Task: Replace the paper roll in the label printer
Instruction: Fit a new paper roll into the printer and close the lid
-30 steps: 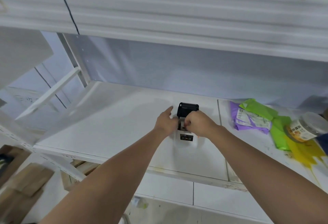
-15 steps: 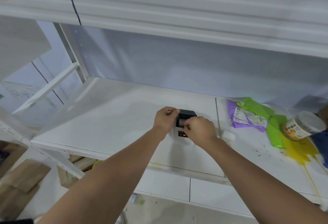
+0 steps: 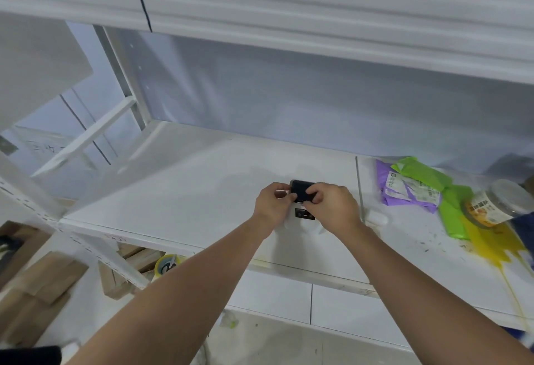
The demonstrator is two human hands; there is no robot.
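Note:
A small white label printer [image 3: 304, 216] with a black lid [image 3: 300, 190] lies on the white shelf [image 3: 185, 191], near its middle. My left hand [image 3: 273, 204] grips the printer's left side at the lid. From the right, my right hand [image 3: 332, 207] pinches the lid's front edge with its fingertips. The lid looks lowered onto the body; the paper compartment is hidden under my fingers. A small white roll-like object [image 3: 375, 217] lies on the shelf just right of my right hand.
Purple [image 3: 404, 191] and green [image 3: 433, 179] mailer bags lie at the right, beside a lidded jar [image 3: 497, 201] on a yellow spill [image 3: 491, 243]. An upper shelf [image 3: 289, 12] hangs overhead. Wooden boards [image 3: 37, 292] and a tape roll [image 3: 166, 263] lie below left.
The black lid stood raised a second ago and now lies lower on the printer. Both hands have closed in around it, the left moving onto the lid's side.

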